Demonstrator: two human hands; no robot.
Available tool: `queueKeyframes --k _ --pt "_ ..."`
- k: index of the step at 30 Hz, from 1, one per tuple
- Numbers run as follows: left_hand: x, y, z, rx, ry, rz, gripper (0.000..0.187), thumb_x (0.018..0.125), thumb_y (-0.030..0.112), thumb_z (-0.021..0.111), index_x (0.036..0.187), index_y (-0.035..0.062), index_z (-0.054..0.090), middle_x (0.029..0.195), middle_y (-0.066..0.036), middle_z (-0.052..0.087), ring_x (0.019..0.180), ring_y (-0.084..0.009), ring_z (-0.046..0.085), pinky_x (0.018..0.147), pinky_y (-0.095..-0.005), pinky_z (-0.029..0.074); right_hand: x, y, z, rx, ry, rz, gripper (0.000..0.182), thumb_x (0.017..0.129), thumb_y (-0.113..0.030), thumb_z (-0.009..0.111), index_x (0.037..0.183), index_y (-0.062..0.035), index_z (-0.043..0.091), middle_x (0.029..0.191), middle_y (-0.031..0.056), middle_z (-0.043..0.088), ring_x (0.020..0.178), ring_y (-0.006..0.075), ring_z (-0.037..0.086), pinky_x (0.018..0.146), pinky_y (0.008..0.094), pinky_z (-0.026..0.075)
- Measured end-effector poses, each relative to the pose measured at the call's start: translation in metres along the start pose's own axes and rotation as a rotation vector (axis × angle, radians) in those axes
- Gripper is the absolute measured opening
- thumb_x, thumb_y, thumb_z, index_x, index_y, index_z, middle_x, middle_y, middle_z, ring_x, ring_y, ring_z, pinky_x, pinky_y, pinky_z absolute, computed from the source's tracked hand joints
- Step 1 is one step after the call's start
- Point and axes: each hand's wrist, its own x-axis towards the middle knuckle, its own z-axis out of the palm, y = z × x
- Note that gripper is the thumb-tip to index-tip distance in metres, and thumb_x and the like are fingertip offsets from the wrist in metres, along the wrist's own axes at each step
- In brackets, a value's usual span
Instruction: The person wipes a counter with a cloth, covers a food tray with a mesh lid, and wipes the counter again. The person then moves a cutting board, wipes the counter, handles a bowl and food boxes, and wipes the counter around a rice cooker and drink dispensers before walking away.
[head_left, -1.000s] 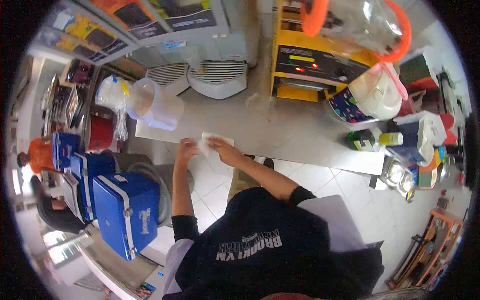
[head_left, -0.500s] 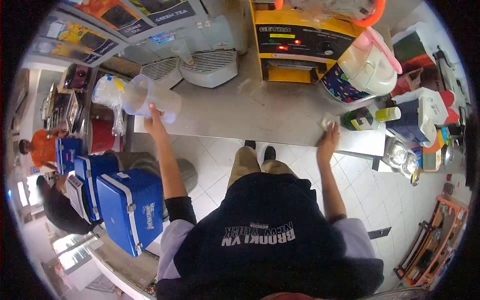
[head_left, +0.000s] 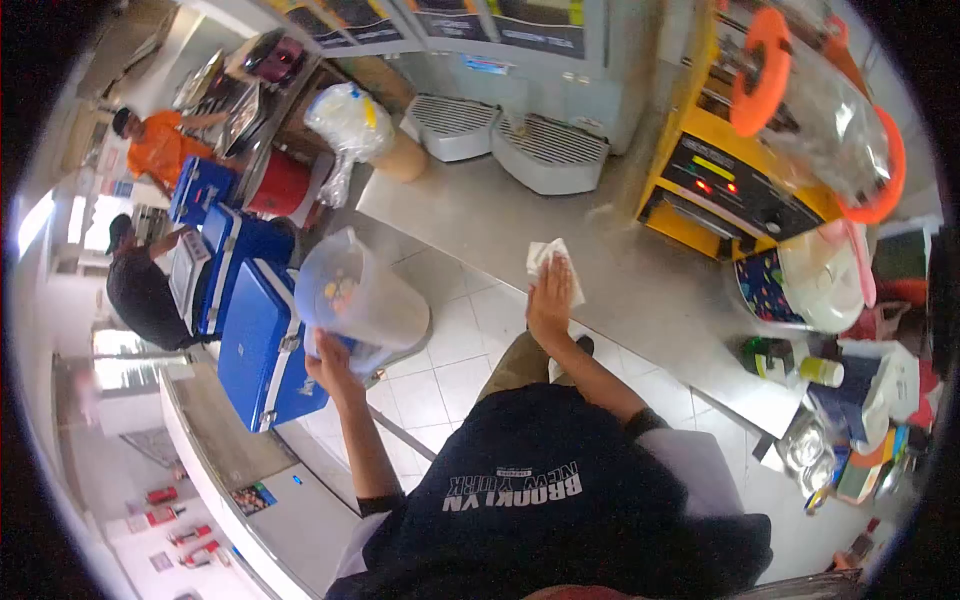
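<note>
My left hand (head_left: pixel 332 362) is closed around the handle of a translucent plastic pitcher (head_left: pixel 385 300). The pitcher is tilted, off the counter's front edge and above the floor, with its open mouth facing left; small orange and brown spots show inside or through it. My right hand (head_left: pixel 551 305) presses a folded white cloth (head_left: pixel 543 254) onto the steel counter (head_left: pixel 475 222) near its front edge, fingers resting over the cloth.
Two grey drip trays (head_left: pixel 550 155) stand at the counter's back, beside a yellow sealing machine (head_left: pixel 735 185). Farther right are a rice cooker (head_left: pixel 820 275) and a green bottle (head_left: pixel 768 358). Blue boxes (head_left: pixel 262 340) stand left, near two people (head_left: pixel 150 285).
The pitcher in my left hand has come off the counter, out over the floor. My right hand has slid the cloth left from the counter's right end. The view has turned left.
</note>
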Motion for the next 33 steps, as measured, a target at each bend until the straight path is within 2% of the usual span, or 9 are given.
queueKeyframes --k 9,12,15,16,18,20,24,29,33 --pt "-0.043 0.014 -0.066 0.117 0.223 -0.106 0.035 0.089 0.029 0.054 0.061 0.0149 0.038 0.053 0.009 0.029 0.045 -0.0005 0.022 0.042 -0.0213 0.013 0.070 -0.094 0.094 0.247 -0.101 -0.246 0.055 0.083 -0.019 0.051 0.128 0.0070 0.032 0.138 0.0234 0.025 0.129 0.0369 0.022 0.107 0.0442 0.016" --pt "-0.030 0.000 -0.072 0.063 0.258 -0.184 0.034 0.089 0.032 0.054 0.063 0.0144 0.039 0.054 0.008 0.030 0.046 -0.0006 0.024 0.042 -0.0206 0.014 0.085 -0.115 0.126 0.521 -0.265 -0.490 0.050 0.083 -0.013 0.049 0.129 0.0019 0.035 0.136 0.0213 0.029 0.127 0.0350 0.027 0.106 0.0416 0.021" --pt "-0.008 -0.001 -0.064 0.026 0.166 -0.217 0.036 0.089 0.035 0.053 0.064 0.0136 0.039 0.054 0.007 0.031 0.046 -0.0017 0.024 0.041 -0.0207 0.016 0.117 -0.122 0.118 0.751 -0.657 -0.317 0.049 0.081 -0.005 0.046 0.129 -0.0024 0.037 0.135 0.0193 0.033 0.126 0.0330 0.030 0.104 0.0386 0.025" --pt "-0.001 -0.003 -0.061 0.035 0.167 -0.221 0.036 0.089 0.035 0.053 0.063 0.0135 0.039 0.054 0.007 0.031 0.045 -0.0020 0.024 0.041 -0.0209 0.016 0.120 -0.120 0.089 0.729 -0.385 -0.267 0.041 0.082 0.002 0.039 0.123 0.0007 0.045 0.122 0.0203 0.048 0.118 0.0323 0.042 0.102 0.0366 0.030" --pt "0.014 -0.010 -0.060 0.031 0.143 -0.235 0.036 0.089 0.036 0.053 0.064 0.0131 0.039 0.054 0.007 0.032 0.045 -0.0026 0.024 0.041 -0.0213 0.016 0.136 -0.088 0.082 0.600 -0.030 -0.145 0.045 0.082 0.004 0.038 0.126 0.0002 0.041 0.128 0.0186 0.042 0.123 0.0324 0.036 0.104 0.0369 0.027" --pt "0.029 -0.018 -0.062 0.013 0.085 -0.245 0.036 0.089 0.036 0.052 0.064 0.0126 0.040 0.054 0.007 0.032 0.044 -0.0031 0.025 0.041 -0.0216 0.016 0.160 -0.082 0.030 0.301 0.019 -0.060 0.050 0.081 0.007 0.038 0.130 0.0009 0.035 0.137 0.0160 0.032 0.128 0.0310 0.028 0.107 0.0364 0.021" --pt "0.062 -0.043 -0.070 0.008 0.003 -0.272 0.036 0.089 0.039 0.051 0.067 0.0113 0.042 0.054 0.007 0.032 0.045 -0.0028 0.027 0.041 -0.0211 0.017 0.179 -0.071 0.119 0.493 0.064 0.321 0.054 0.081 0.002 0.038 0.134 -0.0003 0.028 0.142 0.0134 0.024 0.132 0.0284 0.021 0.109 0.0364 0.016" --pt "0.100 -0.040 -0.052 0.076 -0.128 -0.246 0.039 0.089 0.045 0.046 0.071 0.0099 0.046 0.056 0.006 0.035 0.047 -0.0025 0.029 0.043 -0.0202 0.018 0.134 -0.150 0.201 0.393 0.061 -0.305 0.049 0.079 0.002 0.042 0.128 0.0004 0.038 0.139 0.0132 0.029 0.128 0.0277 0.029 0.107 0.0380 0.024" --pt "0.133 -0.048 -0.032 0.059 -0.206 -0.228 0.039 0.090 0.043 0.046 0.071 0.0094 0.046 0.057 0.006 0.039 0.047 -0.0027 0.030 0.044 -0.0203 0.020 0.134 -0.162 0.186 0.328 -0.027 -0.315 0.047 0.080 0.000 0.044 0.127 -0.0021 0.041 0.137 0.0137 0.033 0.126 0.0278 0.033 0.104 0.0353 0.029"
